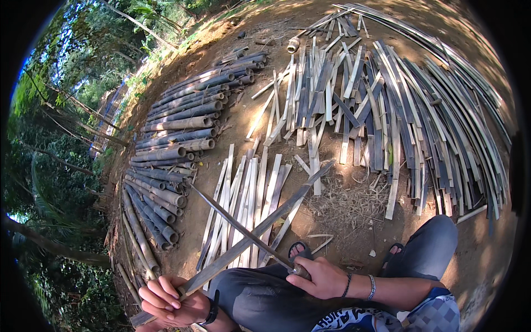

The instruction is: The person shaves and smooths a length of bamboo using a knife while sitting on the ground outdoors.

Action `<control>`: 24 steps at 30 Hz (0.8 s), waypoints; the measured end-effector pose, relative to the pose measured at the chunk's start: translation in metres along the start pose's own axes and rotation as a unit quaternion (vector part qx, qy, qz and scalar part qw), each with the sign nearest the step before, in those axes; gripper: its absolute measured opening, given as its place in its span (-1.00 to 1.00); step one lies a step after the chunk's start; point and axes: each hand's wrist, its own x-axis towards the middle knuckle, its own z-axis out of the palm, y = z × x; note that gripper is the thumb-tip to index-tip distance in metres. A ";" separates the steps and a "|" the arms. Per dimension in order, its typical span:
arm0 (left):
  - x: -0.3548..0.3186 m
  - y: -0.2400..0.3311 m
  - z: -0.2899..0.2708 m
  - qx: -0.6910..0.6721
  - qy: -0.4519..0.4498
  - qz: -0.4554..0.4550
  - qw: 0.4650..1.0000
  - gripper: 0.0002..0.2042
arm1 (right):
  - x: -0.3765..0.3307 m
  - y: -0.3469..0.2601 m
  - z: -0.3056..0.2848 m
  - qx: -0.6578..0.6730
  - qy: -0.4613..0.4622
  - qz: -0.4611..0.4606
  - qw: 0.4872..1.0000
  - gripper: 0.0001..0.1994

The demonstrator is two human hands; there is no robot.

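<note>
My left hand is wrapped round the near end of a long dark bamboo strip, which slants up and to the right across my bent knee. In my right hand is the handle of a machete. Its long narrow blade points up and to the left and crosses the strip near the middle. Whether blade and strip touch, I cannot tell. Just beyond both lies a small bundle of pale split strips on the ground.
Whole bamboo poles lie stacked at the left. Large heaps of split strips spread over the far middle and right. Thin shavings litter the dirt ahead of me. Trees and dense undergrowth border the left side.
</note>
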 end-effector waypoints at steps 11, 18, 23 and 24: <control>0.000 -0.002 0.005 -0.014 -0.018 -0.004 1.000 -0.36 | 0.009 0.029 0.000 -0.011 0.060 0.020 0.998 -0.52; 0.004 -0.006 -0.001 -0.015 -0.006 -0.013 1.000 -0.36 | 0.029 0.071 -0.024 -0.001 0.184 0.070 0.980 -0.56; 0.006 -0.002 -0.002 -0.006 -0.003 -0.018 1.000 -0.38 | 0.024 0.064 -0.001 0.076 0.115 -0.007 0.990 -0.61; 0.006 -0.003 -0.003 -0.005 0.001 -0.017 1.000 -0.38 | 0.023 0.068 -0.004 0.042 0.112 -0.011 0.993 -0.61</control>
